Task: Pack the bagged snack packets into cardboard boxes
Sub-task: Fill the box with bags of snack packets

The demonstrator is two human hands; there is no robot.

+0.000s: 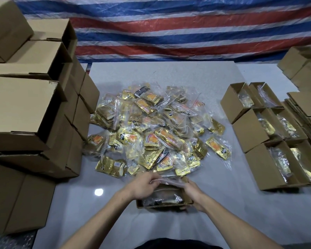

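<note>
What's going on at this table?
A person is boxing snacks. The left hand and right hand hold a clear bag of packets partly down in the open box nearest them. A pile of bagged packets lies mid-table, six open boxes with bags inside sit to the right, and closed boxes are stacked at left.

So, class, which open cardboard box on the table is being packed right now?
The small box nearest the person: the left hand and right hand hold a bag of packets in it. The six boxes at right sit untouched.
</note>
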